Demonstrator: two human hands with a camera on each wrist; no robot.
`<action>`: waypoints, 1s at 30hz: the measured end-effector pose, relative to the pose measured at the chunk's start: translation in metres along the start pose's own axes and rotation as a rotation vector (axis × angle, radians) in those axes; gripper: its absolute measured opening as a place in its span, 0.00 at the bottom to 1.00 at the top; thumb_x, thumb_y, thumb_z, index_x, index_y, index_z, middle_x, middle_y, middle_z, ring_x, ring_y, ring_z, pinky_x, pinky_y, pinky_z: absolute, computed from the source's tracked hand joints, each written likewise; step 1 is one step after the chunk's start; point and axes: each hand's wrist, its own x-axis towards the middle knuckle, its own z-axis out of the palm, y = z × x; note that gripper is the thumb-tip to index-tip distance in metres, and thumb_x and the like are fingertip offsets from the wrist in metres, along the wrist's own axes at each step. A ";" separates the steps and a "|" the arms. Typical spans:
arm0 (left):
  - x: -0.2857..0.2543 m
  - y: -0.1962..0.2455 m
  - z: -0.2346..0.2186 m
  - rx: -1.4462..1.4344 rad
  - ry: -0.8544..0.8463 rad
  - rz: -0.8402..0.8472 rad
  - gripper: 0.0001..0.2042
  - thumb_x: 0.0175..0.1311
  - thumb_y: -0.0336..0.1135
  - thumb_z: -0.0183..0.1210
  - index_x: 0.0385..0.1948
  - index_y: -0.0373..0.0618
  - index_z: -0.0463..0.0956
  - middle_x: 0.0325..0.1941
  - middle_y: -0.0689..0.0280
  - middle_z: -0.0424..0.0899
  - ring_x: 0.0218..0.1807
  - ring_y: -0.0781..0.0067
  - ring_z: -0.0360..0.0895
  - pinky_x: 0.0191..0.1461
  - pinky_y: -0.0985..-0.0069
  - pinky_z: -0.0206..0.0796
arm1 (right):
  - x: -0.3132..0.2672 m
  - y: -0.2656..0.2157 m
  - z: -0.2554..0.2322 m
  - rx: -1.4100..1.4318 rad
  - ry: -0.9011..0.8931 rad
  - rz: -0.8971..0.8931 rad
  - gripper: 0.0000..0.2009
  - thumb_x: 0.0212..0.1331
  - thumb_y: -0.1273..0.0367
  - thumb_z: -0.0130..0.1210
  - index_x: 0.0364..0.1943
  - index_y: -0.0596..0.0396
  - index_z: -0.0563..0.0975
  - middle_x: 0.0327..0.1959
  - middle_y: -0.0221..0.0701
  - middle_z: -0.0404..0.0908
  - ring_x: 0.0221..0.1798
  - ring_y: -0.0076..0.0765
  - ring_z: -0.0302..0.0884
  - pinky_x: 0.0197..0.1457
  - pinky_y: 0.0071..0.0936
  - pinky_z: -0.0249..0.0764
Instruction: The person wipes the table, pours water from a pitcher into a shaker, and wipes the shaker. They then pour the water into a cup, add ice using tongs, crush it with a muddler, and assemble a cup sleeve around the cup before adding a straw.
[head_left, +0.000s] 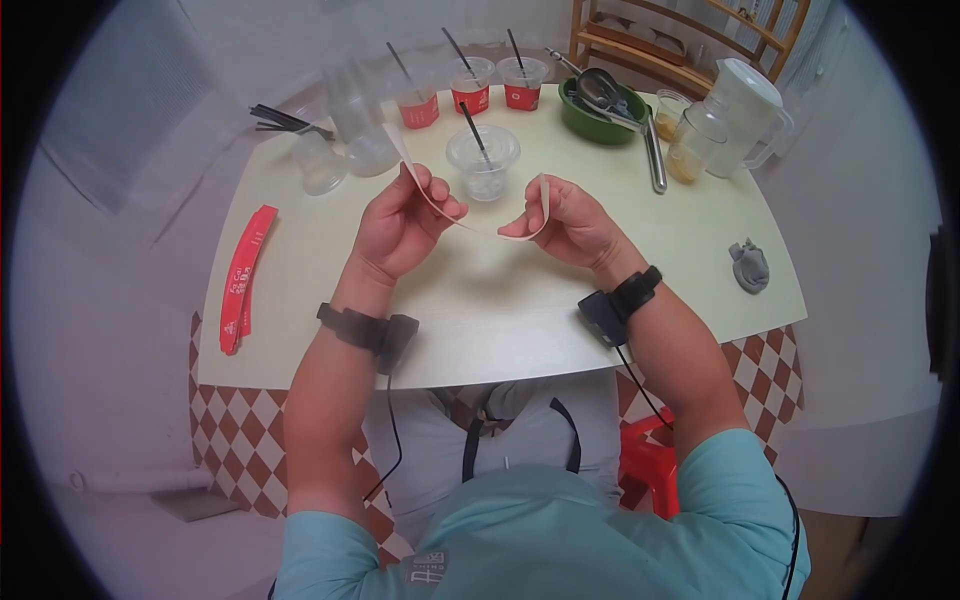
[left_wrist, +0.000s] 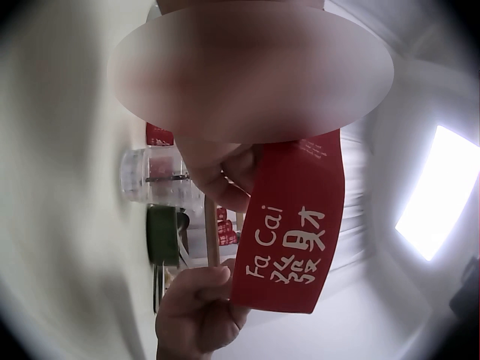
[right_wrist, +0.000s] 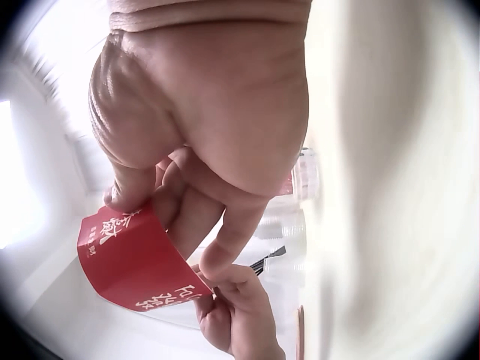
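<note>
Both hands hold a red printed paper cup sleeve, pale on its inner side and bent into a curve, above the near middle of the table. My left hand (head_left: 398, 222) pinches one part between thumb and fingers. At the other end, my right hand (head_left: 575, 225) pinches the sleeve where it bends upward. White "Fa Cai" lettering shows on the sleeve (left_wrist: 289, 225) in the left wrist view; the right wrist view shows its red face (right_wrist: 135, 262) curving below the fingers. Just beyond the hands stands a clear lidded plastic cup (head_left: 485, 185) with a black straw.
Flat red sleeves (head_left: 243, 275) lie at the left. Several sleeved cups (head_left: 470, 95) with straws stand at the back, beside stacked clear cups (head_left: 365, 150) and black straws (head_left: 285, 120). Right of them are a green basin (head_left: 590, 125), a pitcher (head_left: 745, 110) and a grey cloth (head_left: 749, 266).
</note>
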 end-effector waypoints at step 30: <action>-0.009 -0.009 0.009 0.741 0.198 -0.303 0.09 0.67 0.28 0.63 0.46 0.39 0.78 0.40 0.69 0.84 0.42 0.83 0.81 0.48 0.83 0.73 | 0.008 0.011 0.037 -0.822 0.348 0.271 0.18 0.63 0.70 0.64 0.55 0.60 0.78 0.29 0.22 0.81 0.32 0.15 0.74 0.38 0.18 0.71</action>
